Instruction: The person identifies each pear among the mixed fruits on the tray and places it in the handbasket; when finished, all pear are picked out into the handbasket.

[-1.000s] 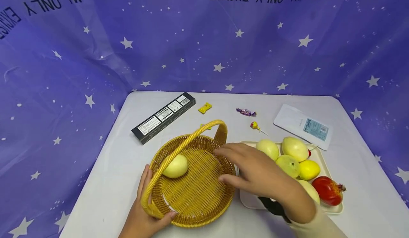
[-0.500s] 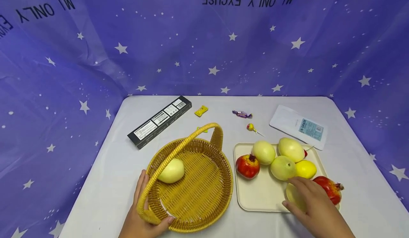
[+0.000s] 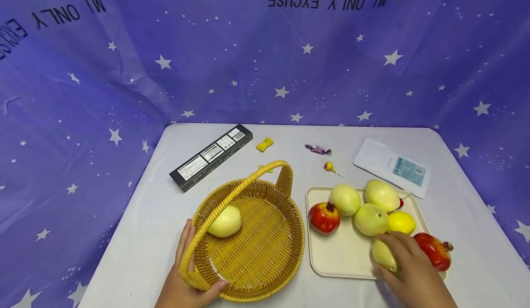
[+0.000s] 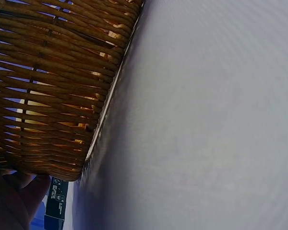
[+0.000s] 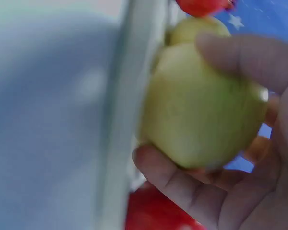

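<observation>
My left hand [image 3: 182, 278] grips the near left side of a round wicker basket [image 3: 252, 253], thumb over the rim and fingers along the outer wall by the arched handle. Inside sits one pale yellow-green fruit [image 3: 225, 221]. In the left wrist view the basket's woven side [image 4: 53, 91] fills the upper left. On the right, my right hand [image 3: 414, 271] has its thumb and fingers curled round another pale yellow-green round fruit [image 5: 201, 110] at the front of a cream tray [image 3: 339, 259]. Part of that fruit is hidden by the fingers in the head view.
Two pomegranates [image 3: 325, 218], a lemon [image 3: 401, 223] and several pale fruits [image 3: 371, 219] share the tray. Behind lie a long black box [image 3: 211, 157], wrapped candies [image 3: 318, 149], a lollipop [image 3: 330, 167] and a white pouch [image 3: 391, 166]. Starry purple cloth [image 3: 265, 59] walls the table.
My right hand has moved from over the basket's right edge to the tray's front right and closed round a pale fruit. The left hand keeps its hold on the basket.
</observation>
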The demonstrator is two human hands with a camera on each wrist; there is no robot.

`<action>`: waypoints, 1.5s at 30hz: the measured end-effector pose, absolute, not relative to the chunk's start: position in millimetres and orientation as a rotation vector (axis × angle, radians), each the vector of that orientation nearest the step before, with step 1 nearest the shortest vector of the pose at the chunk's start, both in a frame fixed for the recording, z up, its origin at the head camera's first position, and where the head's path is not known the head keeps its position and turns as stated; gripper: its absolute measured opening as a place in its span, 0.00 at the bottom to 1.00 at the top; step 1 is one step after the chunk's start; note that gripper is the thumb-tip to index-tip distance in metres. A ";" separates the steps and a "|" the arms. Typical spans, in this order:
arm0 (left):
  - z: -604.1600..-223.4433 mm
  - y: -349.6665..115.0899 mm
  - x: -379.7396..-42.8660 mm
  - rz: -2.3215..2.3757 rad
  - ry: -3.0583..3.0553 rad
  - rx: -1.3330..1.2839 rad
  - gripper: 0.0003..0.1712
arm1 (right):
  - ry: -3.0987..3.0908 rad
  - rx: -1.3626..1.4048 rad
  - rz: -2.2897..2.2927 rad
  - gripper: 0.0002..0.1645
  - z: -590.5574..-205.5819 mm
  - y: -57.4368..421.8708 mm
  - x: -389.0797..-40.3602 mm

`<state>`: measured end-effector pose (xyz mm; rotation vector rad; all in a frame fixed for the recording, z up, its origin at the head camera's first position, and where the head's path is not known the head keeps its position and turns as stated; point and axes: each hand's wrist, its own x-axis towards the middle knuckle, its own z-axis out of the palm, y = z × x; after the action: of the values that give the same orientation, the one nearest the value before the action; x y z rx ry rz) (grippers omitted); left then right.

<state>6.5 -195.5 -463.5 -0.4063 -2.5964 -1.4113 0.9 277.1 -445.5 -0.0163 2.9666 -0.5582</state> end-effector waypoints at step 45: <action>-476.2 -200.8 6.7 -1.369 -2.733 -0.265 0.82 | 2.638 -1.136 -0.096 0.42 -395.8 -2.6 -154.2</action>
<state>6.7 -200.8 -476.2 -0.2647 -2.7333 -1.3686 -154.2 -2.6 -395.8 -1.1364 2.6380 -0.0960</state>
